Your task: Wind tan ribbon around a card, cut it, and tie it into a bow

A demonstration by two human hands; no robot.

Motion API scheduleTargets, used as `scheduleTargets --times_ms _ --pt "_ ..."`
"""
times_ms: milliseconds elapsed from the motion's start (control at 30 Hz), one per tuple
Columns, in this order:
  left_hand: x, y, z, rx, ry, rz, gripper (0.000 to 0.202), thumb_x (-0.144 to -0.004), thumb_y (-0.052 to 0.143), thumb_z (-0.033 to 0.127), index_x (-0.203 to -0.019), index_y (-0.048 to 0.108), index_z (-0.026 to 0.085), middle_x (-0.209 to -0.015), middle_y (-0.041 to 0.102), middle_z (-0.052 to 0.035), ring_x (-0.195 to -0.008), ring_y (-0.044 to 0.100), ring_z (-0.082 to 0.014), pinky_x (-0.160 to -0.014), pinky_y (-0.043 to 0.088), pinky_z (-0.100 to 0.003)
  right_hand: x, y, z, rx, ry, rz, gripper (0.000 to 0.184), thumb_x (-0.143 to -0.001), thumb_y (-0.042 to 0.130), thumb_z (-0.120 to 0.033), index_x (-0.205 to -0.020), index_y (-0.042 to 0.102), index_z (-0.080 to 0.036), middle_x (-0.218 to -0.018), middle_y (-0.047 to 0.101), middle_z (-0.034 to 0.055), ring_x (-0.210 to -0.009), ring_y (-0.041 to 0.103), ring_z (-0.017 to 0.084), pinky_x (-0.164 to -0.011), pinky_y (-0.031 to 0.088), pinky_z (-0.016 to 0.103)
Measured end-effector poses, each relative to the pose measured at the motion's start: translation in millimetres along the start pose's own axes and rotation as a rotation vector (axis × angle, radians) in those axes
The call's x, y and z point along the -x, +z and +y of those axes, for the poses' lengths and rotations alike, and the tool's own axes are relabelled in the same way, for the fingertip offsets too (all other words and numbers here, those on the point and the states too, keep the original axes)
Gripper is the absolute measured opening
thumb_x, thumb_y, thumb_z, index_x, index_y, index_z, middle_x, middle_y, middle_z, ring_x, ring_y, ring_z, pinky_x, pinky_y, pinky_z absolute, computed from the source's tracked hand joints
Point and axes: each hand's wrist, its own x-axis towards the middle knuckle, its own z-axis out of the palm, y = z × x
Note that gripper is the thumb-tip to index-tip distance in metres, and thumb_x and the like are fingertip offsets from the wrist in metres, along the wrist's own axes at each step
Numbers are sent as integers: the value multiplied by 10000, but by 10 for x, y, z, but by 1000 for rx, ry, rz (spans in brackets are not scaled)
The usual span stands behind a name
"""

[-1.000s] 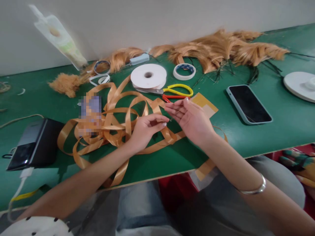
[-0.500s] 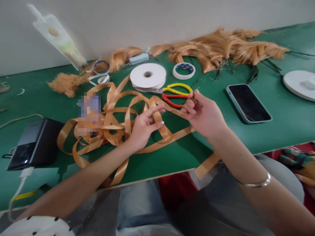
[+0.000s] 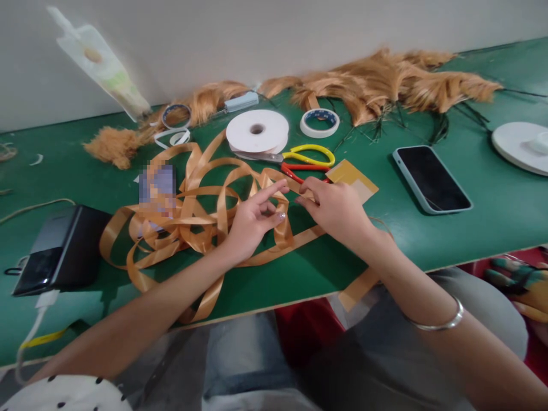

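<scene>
My left hand (image 3: pixel 252 225) hovers over a tangle of shiny orange satin ribbon (image 3: pixel 201 222), its index finger stretched out and its thumb apart. A narrow gap to the right, the fingers of my right hand (image 3: pixel 336 208) are bent and pinched together, pointing left. What they pinch, if anything, is too small to make out. Just behind my right hand lies a flat yellowish-tan square piece (image 3: pixel 353 178) with a paler corner. Scissors (image 3: pixel 306 162) with one yellow and one red handle rest beyond my fingers. Under my right forearm, a ribbon end (image 3: pixel 359 290) hangs over the table edge.
A white spool (image 3: pixel 257 130) and a tape roll (image 3: pixel 319 123) stand behind the scissors. Brown fibre bunches (image 3: pixel 377 83) line the wall. A phone (image 3: pixel 432 180) and white disc (image 3: pixel 522 145) lie right; a black power bank (image 3: pixel 64 251) with cable sits left.
My right hand has turned palm-down and shifted slightly left, closer to my left hand. The yellowish-tan square piece now shows behind it. My left hand has hardly moved.
</scene>
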Motion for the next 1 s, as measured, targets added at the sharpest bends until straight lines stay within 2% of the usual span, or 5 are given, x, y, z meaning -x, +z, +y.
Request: scheduleTargets --times_ms 67,200,433,733,1000 --pt "1 -6 -11 -23 0 -10 536 -683 652 106 -1185 602 290 -1091 611 -14 -606 442 -46 -577 431 -195 6 2 -17 -18 -9 21 196 -848 502 -306 -922 634 -180 -676 634 39 -600 539 165 -552 261 256" --pt "4 -20 -25 -90 -1 -51 441 -721 648 154 -1142 642 285 -834 635 -2 -613 444 -79 -578 414 -215 18 5 -36 -44 -34 54 204 -860 469 -281 -838 637 -167 -640 618 36 -573 514 148 -554 258 249" --pt "-4 -34 -50 -137 51 -46 424 -728 643 142 -1117 655 308 -1015 608 -10 -720 443 -94 -660 407 -221 18 42 -37 -25 -66 78 232 -845 463 -277 -723 611 -148 -591 552 34 -523 429 121 -522 216 245" --pt "-7 -39 -87 -101 88 95 435 -707 665 152 -1114 659 305 -773 528 4 -664 406 -95 -620 405 -217 29 34 -64 -18 -86 23 268 -801 449 -248 -553 495 -157 -503 382 -11 -498 248 90 -508 185 246" --pt "-10 -40 -95 -50 74 135 436 -684 675 133 -1091 670 292 -815 587 14 -676 439 -81 -645 422 -204 35 28 -77 -39 -235 -116 286 -831 421 -239 -578 526 -154 -559 480 11 -531 298 95 -530 184 257"
